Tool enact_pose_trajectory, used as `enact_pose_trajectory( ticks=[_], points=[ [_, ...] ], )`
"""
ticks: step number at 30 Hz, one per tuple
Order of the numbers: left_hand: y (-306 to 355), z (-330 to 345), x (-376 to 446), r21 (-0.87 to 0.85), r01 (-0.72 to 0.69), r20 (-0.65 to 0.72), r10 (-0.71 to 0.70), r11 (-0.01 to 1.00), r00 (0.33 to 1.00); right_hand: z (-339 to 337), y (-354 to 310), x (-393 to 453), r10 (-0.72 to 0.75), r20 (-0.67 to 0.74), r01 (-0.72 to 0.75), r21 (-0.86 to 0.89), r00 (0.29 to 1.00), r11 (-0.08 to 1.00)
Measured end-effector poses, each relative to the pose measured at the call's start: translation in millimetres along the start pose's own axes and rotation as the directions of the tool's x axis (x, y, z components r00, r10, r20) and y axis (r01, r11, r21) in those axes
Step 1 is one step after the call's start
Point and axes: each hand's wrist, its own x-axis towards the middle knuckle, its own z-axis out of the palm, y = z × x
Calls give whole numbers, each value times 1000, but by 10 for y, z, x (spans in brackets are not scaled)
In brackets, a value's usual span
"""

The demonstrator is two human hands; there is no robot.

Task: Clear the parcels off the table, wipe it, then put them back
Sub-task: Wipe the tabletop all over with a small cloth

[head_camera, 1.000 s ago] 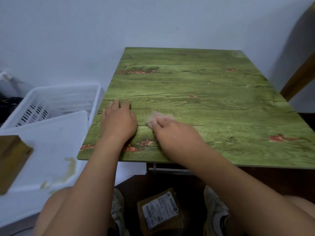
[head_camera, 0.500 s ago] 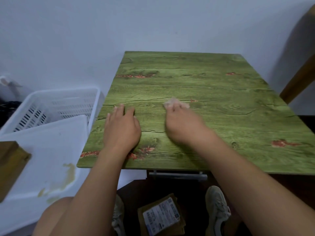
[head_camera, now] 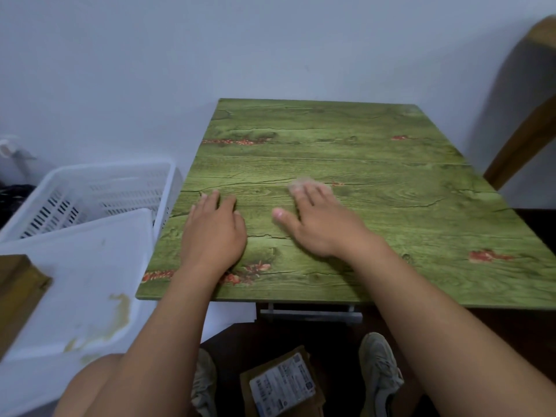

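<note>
The green wood-grain table [head_camera: 391, 182] carries no parcels. My left hand [head_camera: 215, 233] lies flat on its near left part, fingers straight. My right hand [head_camera: 319, 221] presses a small pale tissue [head_camera: 304, 183] against the table top; only the tissue's far edge shows beyond my straight fingertips. A brown parcel [head_camera: 279, 386] with a white shipping label lies on the dark floor under the table's front edge, between my shoes.
A white slotted plastic basket [head_camera: 90, 194] stands left of the table, with a stained white board [head_camera: 78, 281] in front of it. A brown box corner [head_camera: 18, 290] shows at the far left. A wooden chair back [head_camera: 529, 121] rises at the right.
My right hand slid the tissue away from me, from the near left part toward the table's middle. The left hand has stayed flat in about the same spot.
</note>
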Motion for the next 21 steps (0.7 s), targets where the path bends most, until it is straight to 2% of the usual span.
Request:
enact_pose_trajectory(
  ticks=[2,6,7,10,11,15,16,20,21],
  points=[
    [10,-7,-16,3,-3,-1,3,1000,1000,4,26,5,77,-29,-78,-48,997,996],
    [34,-27,-35,-5,8,0,-8,1000,1000,126,-118,-63,-147,27,148,-66,989,987],
    [36,-31,-35,-10,10,1,-10,1000,1000,90,-79,-49,-139,11,139,-45,990,989],
    [40,-37,-43,-13,9,9,-9,1000,1000,-3,120,39,51,-85,-54,-32,995,998],
    [40,-37,-45,-11,9,9,-9,1000,1000,2,121,38,64,-85,-69,-53,994,996],
    [41,-41,-40,-6,9,-1,-9,1000,1000,81,-62,-73,-195,-7,194,-36,981,980],
    [42,-42,-38,-6,10,-2,-10,1000,1000,55,-35,-71,-206,-12,206,-13,978,978],
    [46,-51,-52,1,11,5,-11,1000,1000,-23,175,37,85,-113,-88,-26,990,996],
    [50,-49,-55,4,14,4,-14,1000,1000,2,133,25,85,-111,-92,-55,990,994]
  ],
)
